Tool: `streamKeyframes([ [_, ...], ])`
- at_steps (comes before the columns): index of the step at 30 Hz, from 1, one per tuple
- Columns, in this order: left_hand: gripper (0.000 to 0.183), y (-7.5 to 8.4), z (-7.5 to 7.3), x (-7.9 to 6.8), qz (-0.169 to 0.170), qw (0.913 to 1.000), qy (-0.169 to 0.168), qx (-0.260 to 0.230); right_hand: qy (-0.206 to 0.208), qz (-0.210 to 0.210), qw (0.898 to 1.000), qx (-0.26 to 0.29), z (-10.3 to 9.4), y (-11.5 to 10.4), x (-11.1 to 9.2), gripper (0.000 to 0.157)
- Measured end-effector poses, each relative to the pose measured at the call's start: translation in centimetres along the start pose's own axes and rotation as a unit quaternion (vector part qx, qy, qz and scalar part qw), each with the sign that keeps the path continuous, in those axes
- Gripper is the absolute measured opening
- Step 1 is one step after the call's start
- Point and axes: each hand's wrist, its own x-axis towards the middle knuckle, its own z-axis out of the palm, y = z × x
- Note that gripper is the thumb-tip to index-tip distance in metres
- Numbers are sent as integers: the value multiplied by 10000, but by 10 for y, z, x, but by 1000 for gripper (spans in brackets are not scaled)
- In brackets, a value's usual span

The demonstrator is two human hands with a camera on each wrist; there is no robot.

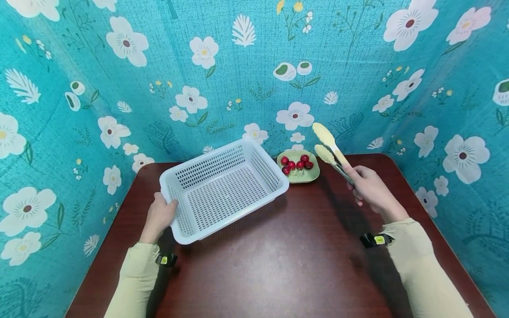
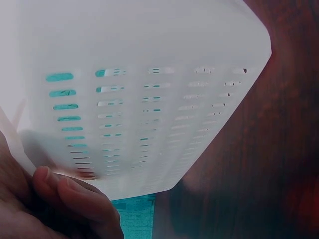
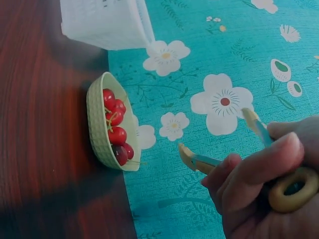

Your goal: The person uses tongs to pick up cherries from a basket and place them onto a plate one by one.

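A white perforated plastic basket is held at its left end by my left hand, thumb over the rim. It looks tilted and raised off the table, with a shadow beneath, and nothing lies in it. In the left wrist view the curled fingers press under the slotted wall. My right hand grips a pair of tongs with pale yellow tips, which stand apart with nothing between them. Left of the tongs, a small light green dish holds several red cherries.
The dark reddish-brown table stretches in front of both arms. A teal cloth with white flowers hangs behind the table and along its sides. The dish stands at the table's back edge, close to the basket's right end.
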Motion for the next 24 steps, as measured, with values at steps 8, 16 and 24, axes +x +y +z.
streamKeyframes([
  [8,47,3,1,-2,-29,9999,-46,-125,306,-93,9990,-312,-1,3,-4,67],
  [16,47,2,0,-2,-32,9999,-27,-166,639,-204,9955,-666,-6,6,-7,67],
  [24,47,0,1,-1,-24,9999,17,-112,971,-145,9864,-1317,-14,17,-8,80],
])
